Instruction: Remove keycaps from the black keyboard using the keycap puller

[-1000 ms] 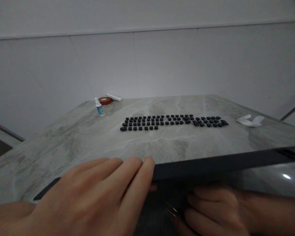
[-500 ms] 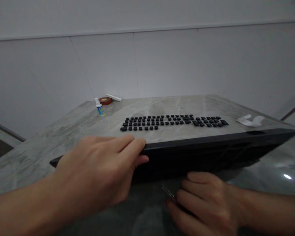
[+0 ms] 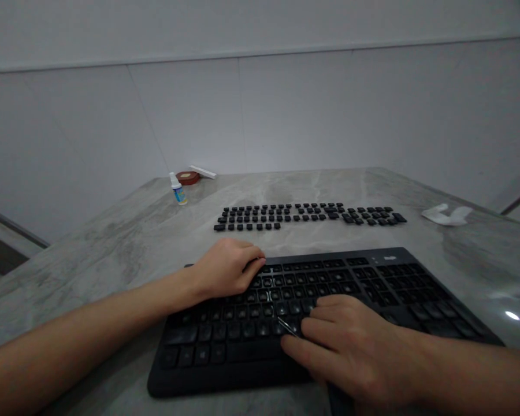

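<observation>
A black keyboard point(image 3: 251, 367) lies on the table, keys up, with many keycaps gone from its upper rows and some still in its lower rows. My left hand point(image 3: 227, 268) grips its far edge, left of the middle, thumb and fingers closed on it. My right hand point(image 3: 346, 338) is closed around thin metal tweezers point(image 3: 288, 327), whose tips point up and left over the lower letter rows. This hand covers part of the keys beneath it. Beyond the keyboard, loose black keycaps point(image 3: 251, 218) stand in neat rows on the tabletop.
A small white spray bottle point(image 3: 179, 190) with a blue label stands at the back left. Behind it are a reddish-brown box point(image 3: 188, 177) and a white strip point(image 3: 203, 172). Crumpled white paper point(image 3: 446, 215) lies at the right. The marbled table point(image 3: 112, 248) meets a pale wall.
The keyboard was tipped up with its dark side facing me; now it lies flat, keys up. My left hand has moved forward and down with its edge. My right hand still holds the tweezers.
</observation>
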Demonstrator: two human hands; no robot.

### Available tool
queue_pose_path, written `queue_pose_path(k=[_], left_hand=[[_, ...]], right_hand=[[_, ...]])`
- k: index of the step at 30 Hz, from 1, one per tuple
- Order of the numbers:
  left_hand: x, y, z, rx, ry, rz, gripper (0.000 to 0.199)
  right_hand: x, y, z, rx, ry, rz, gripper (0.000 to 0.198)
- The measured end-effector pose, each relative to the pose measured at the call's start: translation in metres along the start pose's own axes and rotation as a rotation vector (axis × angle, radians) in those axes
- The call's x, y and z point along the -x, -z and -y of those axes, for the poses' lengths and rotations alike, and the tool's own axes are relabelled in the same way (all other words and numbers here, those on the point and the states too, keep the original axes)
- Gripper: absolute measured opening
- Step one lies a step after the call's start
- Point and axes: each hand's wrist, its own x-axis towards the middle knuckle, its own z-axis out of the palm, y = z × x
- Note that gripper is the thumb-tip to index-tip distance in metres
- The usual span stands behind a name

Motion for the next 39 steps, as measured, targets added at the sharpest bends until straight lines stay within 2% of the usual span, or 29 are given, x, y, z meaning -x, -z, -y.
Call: queue_pose_path(k=[3,5,6,7,8,10,15,18,21,24,27,28,30,32,34,36,39], left_hand=[[0.004,0.008,-0.012,-0.091,0.014,-0.034,0.035],[0.008,0.020,-0.026,-0.008,-0.001,0.078,0.032],[0.012,0.025,-0.034,0.040,0.009,0.169,0.053],[0.015,0.029,-0.040,0.071,0.013,0.252,0.088],[0.019,0.031,-0.045,0.096,0.006,0.340,0.110],[0.024,0.030,-0.050,0.136,0.006,0.452,0.130],[0.023,0.022,-0.046,0.190,0.014,0.519,0.134],[0.019,0.023,-0.044,0.189,-0.017,0.532,0.134],[0.015,0.025,-0.041,0.198,-0.031,0.530,0.133],[0.012,0.023,-0.033,0.212,-0.060,0.474,0.130],[0.010,0.016,-0.022,0.255,-0.111,0.373,0.121],[0.009,0.013,-0.019,0.290,-0.121,0.312,0.114],[0.008,0.007,-0.015,0.390,-0.127,0.157,0.086],[0.008,0.002,-0.013,0.467,-0.133,0.042,0.047],[0.008,-0.002,-0.012,0.477,-0.181,-0.010,0.023],[0.008,-0.004,-0.012,0.451,-0.247,-0.029,0.016],[0.007,-0.005,-0.012,0.439,-0.293,-0.048,0.018]], right_hand=[[0.001,-0.001,-0.003,-0.174,-0.091,-0.013,0.017],[0.002,-0.001,-0.004,-0.226,-0.182,-0.058,0.017],[0.003,-0.001,-0.004,-0.227,-0.229,-0.083,0.016],[0.003,0.000,-0.003,-0.222,-0.271,-0.102,0.014],[0.003,0.000,-0.003,-0.220,-0.301,-0.113,0.013],[0.003,0.001,-0.004,-0.236,-0.307,-0.125,0.010],[0.005,0.003,-0.015,-0.242,-0.186,-0.152,0.012],[0.006,0.006,-0.024,-0.232,-0.183,-0.109,0.015],[0.002,0.011,-0.032,-0.213,-0.204,-0.035,0.009],[-0.004,0.012,-0.040,-0.222,-0.206,0.004,0.017],[-0.008,0.004,-0.045,-0.235,-0.171,-0.092,0.017],[-0.009,0.000,-0.046,-0.245,-0.151,-0.129,0.013],[-0.010,-0.008,-0.045,-0.264,-0.130,-0.148,0.004],[-0.011,-0.014,-0.044,-0.270,-0.162,-0.112,0.011],[-0.011,-0.016,-0.042,-0.268,-0.217,-0.074,0.014],[-0.012,-0.016,-0.043,-0.270,-0.259,-0.057,0.013],[-0.014,-0.014,-0.045,-0.256,-0.297,-0.056,0.010]])
